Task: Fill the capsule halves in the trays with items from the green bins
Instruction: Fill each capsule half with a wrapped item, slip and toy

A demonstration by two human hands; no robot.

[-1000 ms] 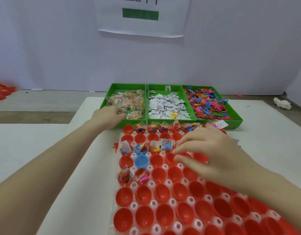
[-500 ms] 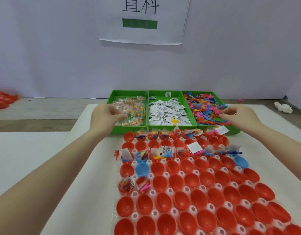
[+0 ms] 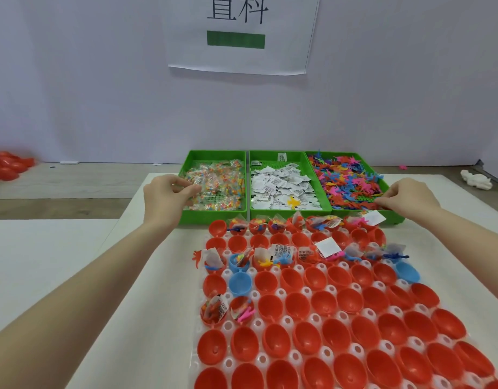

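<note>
Behind the capsule tray (image 3: pixel 326 318), left hand (image 3: pixel 165 196) pinches a clear packet (image 3: pixel 203 189) in the left green bin (image 3: pixel 214 155); right hand (image 3: pixel 410 200) pinches figures (image 3: pixel 351 183) in the right bin (image 3: pixel 393 217).

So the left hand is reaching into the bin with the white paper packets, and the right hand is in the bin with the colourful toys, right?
Not quite. In the head view the left hand is at the left green bin of clear candy bags, not the white packets' middle bin. The right hand is indeed at the colourful toys' bin.
</note>
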